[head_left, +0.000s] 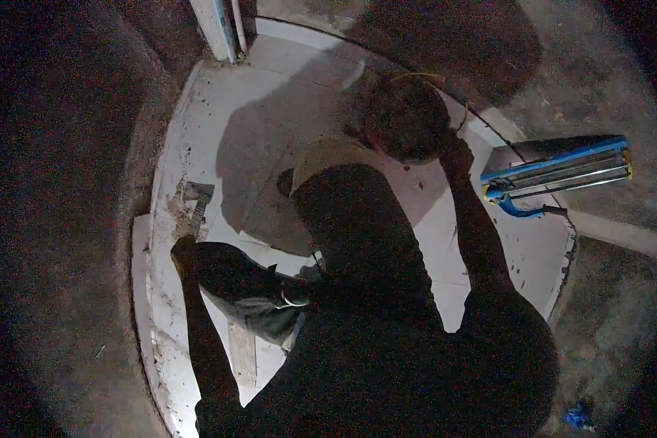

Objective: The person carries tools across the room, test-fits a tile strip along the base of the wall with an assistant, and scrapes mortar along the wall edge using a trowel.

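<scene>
The left hand [185, 252] rests at the outer edge of the white tiles [197, 131]. It is too dark to tell if it is flat or curled. Just beyond it lies a notched trowel [196, 202], probably stiff and light and best taken by its handle. The tiles look hard, brittle and slick, with rough bare floor left of the hand. The right hand [454, 151] touches a dark bucket [405, 120], its grip unclear. Beyond it a blue cutter [562, 169] crowds the tile edge.
</scene>
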